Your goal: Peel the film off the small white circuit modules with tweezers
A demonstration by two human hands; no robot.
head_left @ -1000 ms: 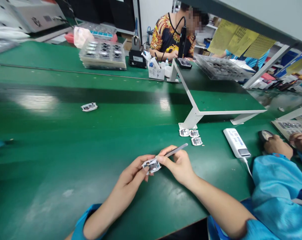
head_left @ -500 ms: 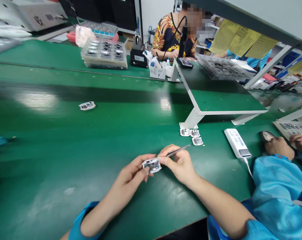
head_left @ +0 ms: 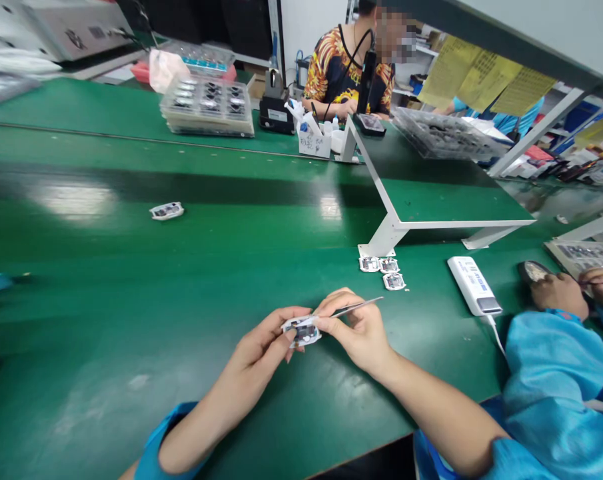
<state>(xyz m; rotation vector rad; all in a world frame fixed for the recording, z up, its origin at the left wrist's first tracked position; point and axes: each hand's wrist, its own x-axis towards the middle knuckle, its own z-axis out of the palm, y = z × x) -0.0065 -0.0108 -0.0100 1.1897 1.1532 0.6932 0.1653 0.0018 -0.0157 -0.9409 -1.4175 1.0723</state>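
Observation:
Between the fingers and thumb of my left hand (head_left: pixel 262 347) is a small white-framed circuit board (head_left: pixel 305 331), dark parts facing up, held above the green bench. My right hand (head_left: pixel 354 333) pinches a thin pair of metal tweezers (head_left: pixel 358 306), whose back end sticks out to the right. The right fingertips meet the board's upper right edge; the tweezers' tips are hidden there. Beyond my right hand, three similar boards (head_left: pixel 394 281) lie close together by the foot of a white-legged stand.
Farther left lies another white-framed board (head_left: pixel 166 211). A white cabled device (head_left: pixel 474 287) rests at right, beside a co-worker's hands (head_left: pixel 558 297) and blue sleeve. The green-topped stand (head_left: pixel 446 200) rises ahead, near a white box of pens (head_left: pixel 314 143) and stacked clear trays (head_left: pixel 207 107). Another person sits opposite.
The lone board on the far left has slid slightly left. The tweezers' back end has dipped and shifted a little right. Both my hands keep nearly the same place on the held board.

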